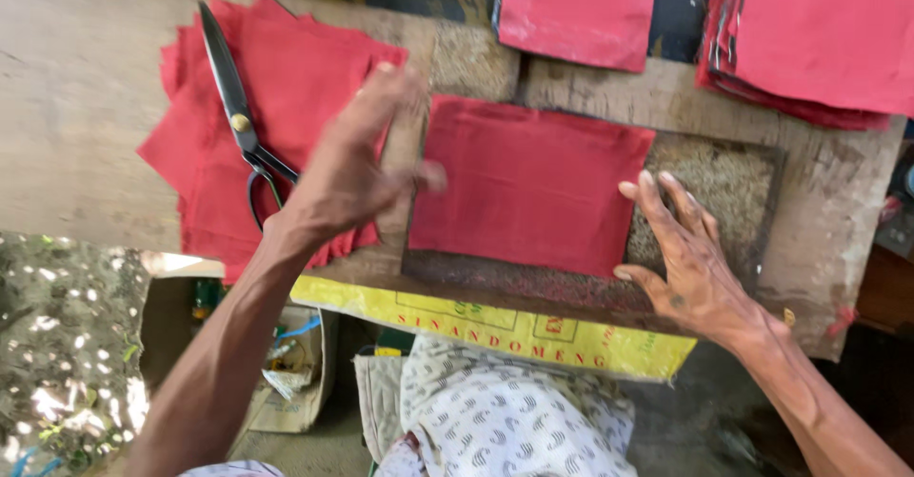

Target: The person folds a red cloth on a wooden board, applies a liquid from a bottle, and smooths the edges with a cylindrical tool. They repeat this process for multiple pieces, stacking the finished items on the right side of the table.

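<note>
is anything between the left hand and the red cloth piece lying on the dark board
Nothing visible does. The left hand hovers blurred at the left edge of the red cloth piece; the scissors lie farther left on the red cloth pile. The right hand touches the piece's right edge.

yellow printed sack (495,329) draped over table's near edge, below red cloth (528,184)

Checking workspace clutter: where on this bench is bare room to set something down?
Bare wood lies at the far left, beside the red cloth pile with the scissors, and at the right end, below the red stack. A bare strip of dark mat shows by the right hand. The middle is crowded: the left hand and the red sheet.
</note>
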